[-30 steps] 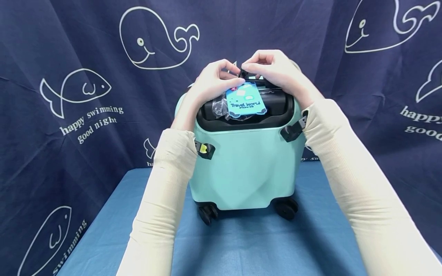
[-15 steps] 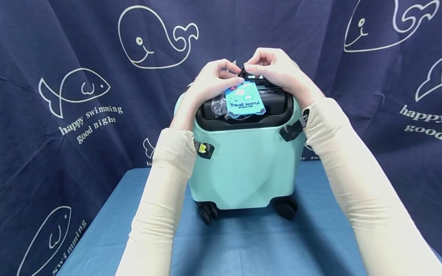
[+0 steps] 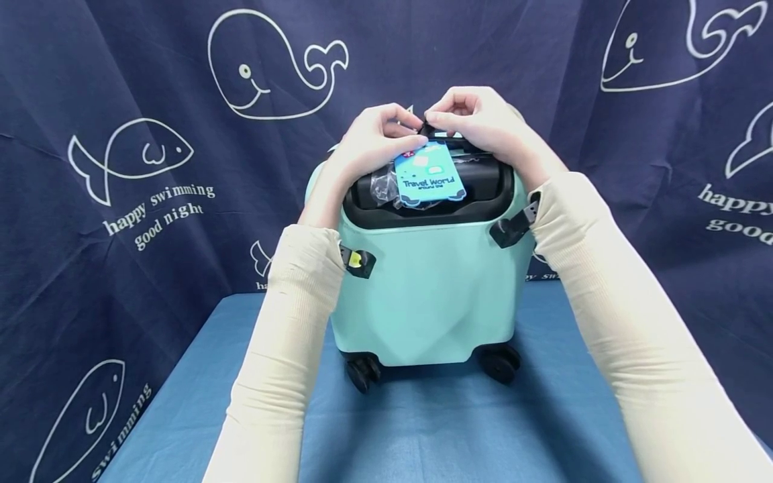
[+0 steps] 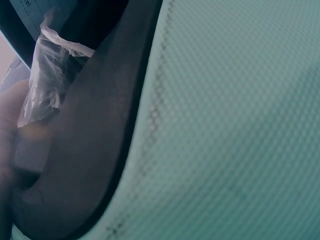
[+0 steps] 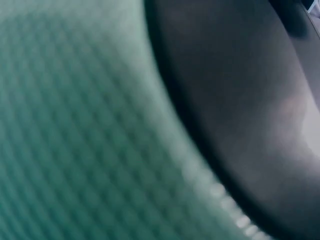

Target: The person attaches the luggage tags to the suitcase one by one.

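Note:
A mint-green suitcase stands upright on its black wheels in the head view. Over its black recessed top hangs a blue luggage tag printed "Travel World". My left hand pinches around the tag's upper end, thumb in front. Just right of it, my right hand pinches a small black strap between thumb and index finger. How the strap runs behind the fingers is hidden. Both wrist views are filled mostly by the textured green shell and the dark top panel.
Crumpled clear plastic wrap lies beside the tag in the suitcase's top recess. The suitcase stands on a table with a blue cloth. Behind it hangs a navy curtain with white whale and fish drawings. Each wrist carries a small black camera.
The fingers of my right hand rise slightly with the strap, then dip back. The left hand, tag and suitcase hold almost the same place.

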`<action>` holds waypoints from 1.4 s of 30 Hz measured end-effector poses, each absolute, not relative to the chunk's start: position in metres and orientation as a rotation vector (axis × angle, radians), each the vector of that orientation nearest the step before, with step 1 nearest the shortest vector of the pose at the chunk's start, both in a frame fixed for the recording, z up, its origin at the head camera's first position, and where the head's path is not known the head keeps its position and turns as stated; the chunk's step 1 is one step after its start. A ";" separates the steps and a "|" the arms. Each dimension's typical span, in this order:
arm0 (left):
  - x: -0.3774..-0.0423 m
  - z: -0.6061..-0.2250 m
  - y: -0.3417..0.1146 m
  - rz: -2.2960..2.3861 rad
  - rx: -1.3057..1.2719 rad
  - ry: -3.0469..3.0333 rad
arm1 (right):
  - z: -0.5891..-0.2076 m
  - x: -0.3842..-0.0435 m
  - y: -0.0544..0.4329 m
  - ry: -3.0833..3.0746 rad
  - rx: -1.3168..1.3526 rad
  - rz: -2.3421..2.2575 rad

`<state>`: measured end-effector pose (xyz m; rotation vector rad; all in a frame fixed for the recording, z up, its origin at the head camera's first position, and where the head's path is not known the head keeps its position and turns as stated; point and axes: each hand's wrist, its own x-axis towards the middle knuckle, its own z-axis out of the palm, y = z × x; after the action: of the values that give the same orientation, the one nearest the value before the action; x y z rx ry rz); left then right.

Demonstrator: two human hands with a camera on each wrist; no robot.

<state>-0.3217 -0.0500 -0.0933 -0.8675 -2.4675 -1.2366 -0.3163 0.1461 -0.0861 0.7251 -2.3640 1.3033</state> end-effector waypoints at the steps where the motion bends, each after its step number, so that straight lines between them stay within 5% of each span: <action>1: -0.322 -0.094 -0.050 -1.226 -0.870 -2.467 | -0.087 -0.317 0.146 -2.358 0.728 1.302; 42: -0.322 -0.093 -0.049 -1.216 -0.884 -2.454 | -0.088 -0.322 0.147 -2.299 0.746 1.302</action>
<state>-0.3219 -0.0489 -0.0935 -0.8840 -2.4540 -1.2162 -0.3224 0.1472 -0.0883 0.7460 -2.2989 1.3020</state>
